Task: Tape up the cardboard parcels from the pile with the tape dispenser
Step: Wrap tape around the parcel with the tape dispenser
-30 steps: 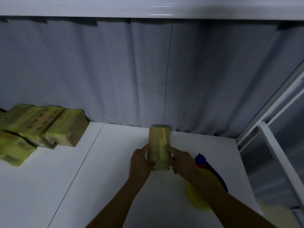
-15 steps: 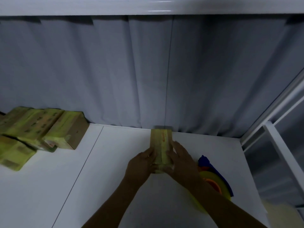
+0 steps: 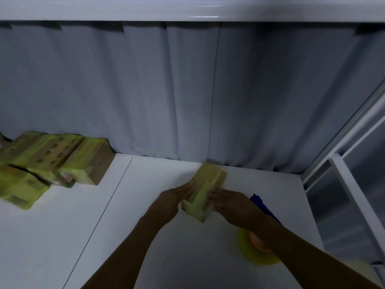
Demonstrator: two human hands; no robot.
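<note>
Parcel [image 3: 205, 192] is hanging tilted over the desk [image 3: 62, 236], left hand [image 3: 177, 197] and right hand [image 3: 231, 203] both clasping its sides in a grip. Tape dispenser [image 3: 258, 249] is lying unused alongside, pile [image 3: 48, 161] probably awaiting taping.

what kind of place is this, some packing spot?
Probably a small packing station: a white table holds a pile of parcels and a tape dispenser, and the left hand and right hand hold one parcel. A grey curtain hangs behind.

change | parcel [image 3: 206, 189] swung askew, far end now points right (was straight ahead)
</note>
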